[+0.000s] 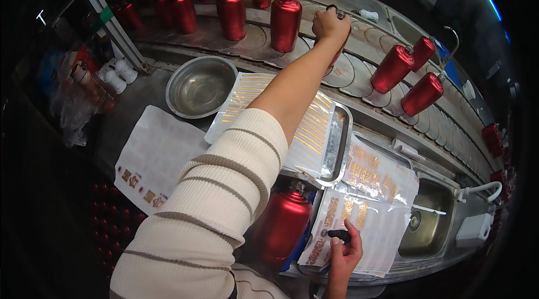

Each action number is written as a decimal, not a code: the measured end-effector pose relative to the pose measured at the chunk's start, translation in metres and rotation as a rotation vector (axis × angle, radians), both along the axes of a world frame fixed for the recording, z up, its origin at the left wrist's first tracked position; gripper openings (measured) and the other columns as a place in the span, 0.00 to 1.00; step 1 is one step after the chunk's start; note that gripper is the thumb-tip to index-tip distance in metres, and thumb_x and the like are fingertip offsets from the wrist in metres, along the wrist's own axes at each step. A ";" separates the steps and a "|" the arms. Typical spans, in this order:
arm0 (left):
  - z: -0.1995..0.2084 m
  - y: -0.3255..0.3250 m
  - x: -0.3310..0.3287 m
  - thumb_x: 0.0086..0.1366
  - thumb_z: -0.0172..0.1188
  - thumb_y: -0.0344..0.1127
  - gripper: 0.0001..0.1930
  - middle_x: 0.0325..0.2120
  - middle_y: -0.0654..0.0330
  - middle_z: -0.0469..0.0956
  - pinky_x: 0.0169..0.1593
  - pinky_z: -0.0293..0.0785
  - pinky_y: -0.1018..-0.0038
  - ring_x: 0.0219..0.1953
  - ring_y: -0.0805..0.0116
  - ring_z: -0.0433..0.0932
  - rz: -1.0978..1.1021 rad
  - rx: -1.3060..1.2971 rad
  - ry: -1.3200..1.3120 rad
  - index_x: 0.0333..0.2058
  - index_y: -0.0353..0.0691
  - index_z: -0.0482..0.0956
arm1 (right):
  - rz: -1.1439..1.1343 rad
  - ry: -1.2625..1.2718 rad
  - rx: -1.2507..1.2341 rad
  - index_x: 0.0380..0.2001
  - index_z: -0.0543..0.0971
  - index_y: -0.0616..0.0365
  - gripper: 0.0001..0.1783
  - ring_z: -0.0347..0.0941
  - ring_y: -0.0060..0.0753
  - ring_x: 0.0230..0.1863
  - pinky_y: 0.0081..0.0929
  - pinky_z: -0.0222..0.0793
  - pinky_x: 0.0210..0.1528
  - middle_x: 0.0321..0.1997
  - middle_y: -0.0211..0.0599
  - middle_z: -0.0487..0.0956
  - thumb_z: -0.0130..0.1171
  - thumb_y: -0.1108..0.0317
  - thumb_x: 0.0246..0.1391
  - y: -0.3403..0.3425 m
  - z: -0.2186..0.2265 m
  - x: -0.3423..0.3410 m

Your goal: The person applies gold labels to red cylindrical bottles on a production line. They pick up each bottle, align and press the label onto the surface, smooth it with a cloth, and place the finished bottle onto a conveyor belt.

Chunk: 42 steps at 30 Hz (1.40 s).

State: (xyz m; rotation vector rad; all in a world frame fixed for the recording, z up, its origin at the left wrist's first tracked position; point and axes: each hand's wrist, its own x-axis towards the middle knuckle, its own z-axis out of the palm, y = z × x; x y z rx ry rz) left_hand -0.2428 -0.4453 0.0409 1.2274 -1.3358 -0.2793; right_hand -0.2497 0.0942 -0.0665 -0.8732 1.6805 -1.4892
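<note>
My left hand (332, 25) reaches far across the bench, its fingers closed round the neck of a glossy red bottle (341, 51). The hand and forearm hide much of that bottle. My right hand (346, 249) hovers low over white decal sheets (383, 237) printed with gold and dark red marks. A black cover sits on one of its fingers; the fingers are bent but apart, with nothing visible between them. Close to my body, between my arms, stands a larger-looking red bottle (282, 223). Another sheet with gold strips (309, 140) lies partly under my left forearm.
Red bottles (286, 23) stand along a curved conveyor of round plates (338, 71). A steel bowl (202, 87), a steel tray (340, 147) and a loose decal sheet (160, 156) lie on the bench. A sink (424, 220) with a white tap (485, 188) is at the right.
</note>
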 end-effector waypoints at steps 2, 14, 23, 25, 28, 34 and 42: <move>0.000 0.010 -0.011 0.51 0.64 0.51 0.19 0.32 0.45 0.82 0.43 0.75 0.53 0.39 0.43 0.81 -0.016 0.002 0.011 0.28 0.37 0.82 | -0.025 0.012 -0.028 0.61 0.72 0.63 0.28 0.67 0.09 0.27 0.10 0.59 0.27 0.42 0.34 0.80 0.60 0.78 0.55 0.000 0.002 0.003; 0.048 0.108 0.128 0.58 0.70 0.39 0.16 0.31 0.59 0.82 0.37 0.77 0.73 0.32 0.71 0.81 -0.648 0.092 0.675 0.39 0.35 0.78 | -0.024 -0.016 0.053 0.61 0.73 0.61 0.29 0.68 0.11 0.30 0.09 0.62 0.31 0.39 0.33 0.80 0.57 0.83 0.53 0.001 0.030 0.004; 0.024 0.173 0.478 0.58 0.72 0.42 0.15 0.31 0.64 0.83 0.40 0.74 0.76 0.34 0.77 0.79 0.105 -0.071 0.128 0.35 0.35 0.84 | 0.041 0.046 0.075 0.61 0.72 0.65 0.27 0.72 0.19 0.40 0.14 0.66 0.43 0.43 0.36 0.78 0.56 0.79 0.56 0.008 0.013 -0.004; 0.028 0.158 0.550 0.56 0.73 0.47 0.19 0.30 0.60 0.84 0.39 0.75 0.74 0.32 0.73 0.80 0.367 0.106 -0.111 0.34 0.34 0.84 | 0.079 0.010 0.196 0.62 0.71 0.65 0.27 0.72 0.20 0.41 0.15 0.66 0.45 0.42 0.36 0.78 0.57 0.78 0.57 0.005 0.075 0.009; 0.011 0.159 0.582 0.53 0.73 0.52 0.24 0.29 0.57 0.84 0.39 0.75 0.73 0.31 0.71 0.80 0.530 0.189 -0.297 0.34 0.33 0.84 | 0.080 0.056 0.176 0.62 0.71 0.64 0.27 0.72 0.20 0.41 0.15 0.65 0.46 0.42 0.35 0.78 0.57 0.77 0.58 0.005 0.088 0.018; 0.002 0.153 0.637 0.49 0.75 0.59 0.32 0.35 0.51 0.84 0.44 0.76 0.67 0.37 0.60 0.82 0.407 0.294 -0.152 0.35 0.30 0.83 | 0.107 0.057 0.195 0.62 0.72 0.65 0.26 0.73 0.22 0.44 0.18 0.67 0.50 0.44 0.36 0.78 0.57 0.77 0.59 0.002 0.108 0.037; -0.014 0.231 0.477 0.53 0.75 0.51 0.26 0.33 0.54 0.82 0.40 0.76 0.66 0.34 0.62 0.81 -0.010 0.120 0.024 0.33 0.31 0.77 | 0.078 0.088 0.144 0.61 0.73 0.63 0.26 0.73 0.17 0.42 0.14 0.68 0.44 0.47 0.34 0.78 0.60 0.79 0.57 -0.010 0.099 0.046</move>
